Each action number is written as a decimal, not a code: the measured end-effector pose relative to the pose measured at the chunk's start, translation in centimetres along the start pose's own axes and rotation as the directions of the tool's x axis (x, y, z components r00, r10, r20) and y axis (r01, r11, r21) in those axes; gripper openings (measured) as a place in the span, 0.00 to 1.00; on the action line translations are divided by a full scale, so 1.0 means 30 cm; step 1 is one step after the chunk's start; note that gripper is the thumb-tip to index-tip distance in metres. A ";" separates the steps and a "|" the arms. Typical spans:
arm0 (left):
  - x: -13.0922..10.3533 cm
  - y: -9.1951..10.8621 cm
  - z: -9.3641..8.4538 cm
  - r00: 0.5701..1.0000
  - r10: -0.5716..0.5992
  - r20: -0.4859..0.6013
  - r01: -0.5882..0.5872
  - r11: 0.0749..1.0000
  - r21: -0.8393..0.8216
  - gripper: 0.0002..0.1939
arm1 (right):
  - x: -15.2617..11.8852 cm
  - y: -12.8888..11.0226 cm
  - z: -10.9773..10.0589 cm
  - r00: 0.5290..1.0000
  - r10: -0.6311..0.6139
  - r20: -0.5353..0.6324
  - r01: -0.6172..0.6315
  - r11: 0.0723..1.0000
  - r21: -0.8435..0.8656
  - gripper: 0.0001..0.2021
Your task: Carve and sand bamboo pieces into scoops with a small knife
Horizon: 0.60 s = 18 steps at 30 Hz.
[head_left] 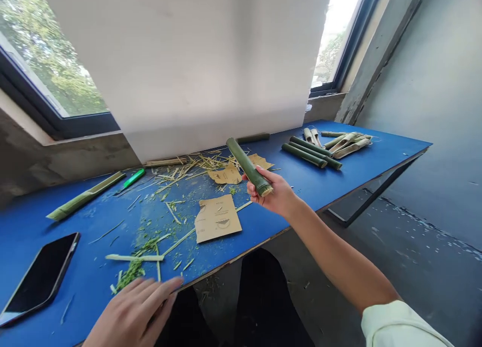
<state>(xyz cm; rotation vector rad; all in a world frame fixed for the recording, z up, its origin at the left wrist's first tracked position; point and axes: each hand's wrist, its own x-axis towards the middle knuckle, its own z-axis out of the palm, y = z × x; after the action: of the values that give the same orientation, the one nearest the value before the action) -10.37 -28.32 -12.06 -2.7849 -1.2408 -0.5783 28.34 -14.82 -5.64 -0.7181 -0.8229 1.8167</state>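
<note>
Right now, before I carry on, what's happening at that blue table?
A person's right hand holds a green bamboo tube above the blue table. The left hand, slightly blurred, is near the front edge by some green shavings. A green-handled tool lies farther back, and more bamboo tubes lie to the right.

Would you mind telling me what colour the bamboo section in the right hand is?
The bamboo section is green, with a pale near end, best seen in the head view.
</note>
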 end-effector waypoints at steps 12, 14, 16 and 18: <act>0.416 0.068 -0.095 0.943 -0.263 -0.206 0.138 0.869 -0.475 0.22 | 0.033 0.302 0.318 0.999 0.019 0.034 -0.023 0.993 0.115 0.18; 0.404 0.061 -0.087 0.939 -0.252 -0.234 0.107 0.860 -0.500 0.23 | 0.027 0.325 0.335 0.999 -0.048 0.024 0.046 0.994 0.098 0.20; 0.382 0.049 -0.080 0.953 -0.211 -0.217 0.061 0.836 -0.545 0.25 | 0.020 0.340 0.346 0.994 -0.109 0.001 0.109 0.992 0.069 0.22; 0.357 0.034 -0.077 0.959 -0.180 -0.220 0.032 0.837 -0.546 0.25 | 0.013 0.351 0.351 0.991 -0.135 0.001 0.135 0.991 0.018 0.23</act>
<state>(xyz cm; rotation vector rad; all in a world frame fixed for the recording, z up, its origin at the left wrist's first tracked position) -3.83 -21.82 -6.06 -2.9096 -1.3455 -1.4667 14.48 -19.83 -7.76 -0.6337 -0.8353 1.7023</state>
